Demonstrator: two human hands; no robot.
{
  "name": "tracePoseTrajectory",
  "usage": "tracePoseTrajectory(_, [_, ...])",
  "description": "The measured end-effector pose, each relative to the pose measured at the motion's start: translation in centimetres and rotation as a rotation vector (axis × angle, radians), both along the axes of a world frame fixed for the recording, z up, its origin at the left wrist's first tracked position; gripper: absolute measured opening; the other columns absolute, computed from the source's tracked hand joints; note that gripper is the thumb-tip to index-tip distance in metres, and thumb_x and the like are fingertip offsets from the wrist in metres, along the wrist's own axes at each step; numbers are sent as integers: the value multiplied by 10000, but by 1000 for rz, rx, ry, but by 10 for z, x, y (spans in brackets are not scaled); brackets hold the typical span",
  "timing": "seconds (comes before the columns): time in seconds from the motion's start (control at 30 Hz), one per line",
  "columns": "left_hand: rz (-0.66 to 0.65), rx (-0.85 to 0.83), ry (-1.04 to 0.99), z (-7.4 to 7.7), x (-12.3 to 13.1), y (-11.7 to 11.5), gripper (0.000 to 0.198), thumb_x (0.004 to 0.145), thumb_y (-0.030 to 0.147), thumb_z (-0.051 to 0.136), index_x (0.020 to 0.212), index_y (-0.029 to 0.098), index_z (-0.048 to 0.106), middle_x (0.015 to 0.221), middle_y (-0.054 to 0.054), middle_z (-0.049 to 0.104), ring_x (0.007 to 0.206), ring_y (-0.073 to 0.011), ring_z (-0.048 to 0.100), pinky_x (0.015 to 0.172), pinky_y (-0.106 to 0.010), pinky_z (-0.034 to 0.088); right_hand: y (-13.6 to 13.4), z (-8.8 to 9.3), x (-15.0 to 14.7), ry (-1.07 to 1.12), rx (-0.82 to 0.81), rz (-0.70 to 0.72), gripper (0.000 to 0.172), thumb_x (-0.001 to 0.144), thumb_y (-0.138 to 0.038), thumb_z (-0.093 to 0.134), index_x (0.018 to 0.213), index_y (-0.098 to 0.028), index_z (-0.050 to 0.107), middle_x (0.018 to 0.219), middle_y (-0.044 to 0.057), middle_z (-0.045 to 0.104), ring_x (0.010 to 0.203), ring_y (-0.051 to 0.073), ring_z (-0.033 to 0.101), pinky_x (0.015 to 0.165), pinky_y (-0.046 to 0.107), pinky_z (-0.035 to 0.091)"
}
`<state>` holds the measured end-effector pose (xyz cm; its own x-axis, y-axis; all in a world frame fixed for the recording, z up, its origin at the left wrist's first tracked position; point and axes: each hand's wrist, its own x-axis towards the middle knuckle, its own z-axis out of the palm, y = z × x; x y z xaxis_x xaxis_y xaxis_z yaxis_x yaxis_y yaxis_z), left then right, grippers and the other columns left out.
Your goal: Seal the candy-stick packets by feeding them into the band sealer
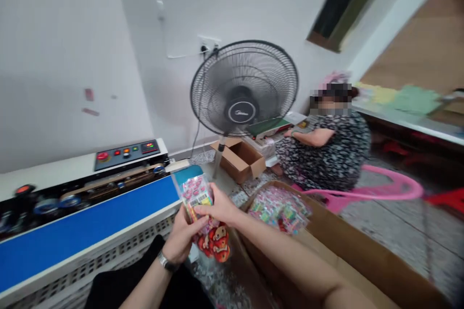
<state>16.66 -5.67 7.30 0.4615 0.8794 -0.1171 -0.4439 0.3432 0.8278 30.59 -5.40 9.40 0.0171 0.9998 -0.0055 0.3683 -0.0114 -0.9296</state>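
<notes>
Both my hands grip a stack of clear plastic packets [195,187] with pink print, a barcode and red cartoon shapes at the lower end. My left hand [183,234], with a metal watch at the wrist, is closed around the near left side of the stack. From the right, my right hand [219,205] wraps the stack, its thumb lying across the front. The stack is tilted beside the end of a blue conveyor belt [108,227]. A large cardboard box [326,231] under my right forearm contains a heap of similar packets [279,207].
A sealing machine's control panel [126,153] with lit buttons runs along the belt. Ahead stands a black fan [242,89], with a smaller open cardboard box [239,157] behind its pole. A person [326,140] sits at the right near a pink plastic chair [380,188]. A long table [413,118] lies beyond.
</notes>
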Motion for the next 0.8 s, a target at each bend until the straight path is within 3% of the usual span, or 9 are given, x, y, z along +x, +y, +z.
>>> tracePoseTrajectory(0.1, [186, -69, -4, -13, -35, 5, 654, 564, 165, 739, 1155, 206, 462, 1096, -91, 618, 983, -246, 582, 866, -375, 443, 23, -17, -42, -161, 55, 20, 533, 660, -415, 655, 1110, -198, 470, 1035, 63, 550, 964, 208, 518, 864, 371, 401])
tracePoseTrajectory(0.17, [302, -78, -19, -22, -59, 6, 625, 554, 162, 741, 1118, 198, 474, 1072, -86, 627, 957, -242, 594, 859, -381, 448, 34, -27, -65, -155, 67, 43, 582, 701, -426, 608, 1200, -202, 412, 1112, 82, 504, 1022, 207, 485, 897, 368, 380])
tracePoseTrajectory(0.27, [428, -116, -33, -31, -88, 8, 557, 571, 165, 731, 1070, 192, 486, 1000, -77, 650, 894, -237, 619, 833, -389, 460, 41, -37, -91, -101, 70, 114, 695, 695, -430, 606, 1290, -219, 317, 1159, 91, 460, 1003, 202, 493, 850, 353, 417])
tracePoseTrajectory(0.37, [517, -141, -45, -36, -110, 11, 492, 589, 172, 727, 1025, 185, 499, 976, -82, 656, 871, -236, 626, 828, -395, 459, 42, -45, -105, -150, 102, 165, 697, 630, -428, 663, 1240, -226, 393, 1064, 76, 500, 901, 204, 523, 770, 347, 448])
tracePoseTrajectory(0.5, [580, -149, -44, -40, -129, 17, 472, 582, 191, 739, 993, 177, 508, 975, -94, 658, 872, -235, 626, 822, -379, 459, 48, -54, -120, -177, 93, 255, 479, 681, -422, 625, 1100, -219, 508, 837, 20, 562, 755, 175, 544, 715, 320, 444])
tracePoseTrajectory(0.63, [607, -125, -39, -44, -140, 23, 482, 597, 200, 729, 1014, 180, 490, 982, -96, 657, 883, -246, 623, 827, -403, 457, 60, -63, -134, -14, 31, 295, 302, 767, -387, 533, 1014, -214, 511, 841, 16, 592, 734, 158, 561, 684, 292, 447])
tracePoseTrajectory(0.7, [624, -114, -23, -47, -143, 27, 505, 581, 197, 737, 1017, 178, 484, 982, -99, 657, 876, -252, 624, 820, -415, 462, 66, -67, -139, 89, -16, 252, 291, 736, -374, 568, 961, -205, 493, 841, 14, 585, 730, 153, 559, 664, 278, 453])
tracePoseTrajectory(0.8, [679, -115, 7, -53, -146, 35, 517, 554, 174, 748, 999, 172, 486, 965, -92, 659, 846, -238, 629, 800, -399, 471, 73, -74, -145, 276, -81, 152, 411, 673, -361, 631, 1010, -208, 452, 808, -7, 554, 699, 137, 549, 643, 266, 459])
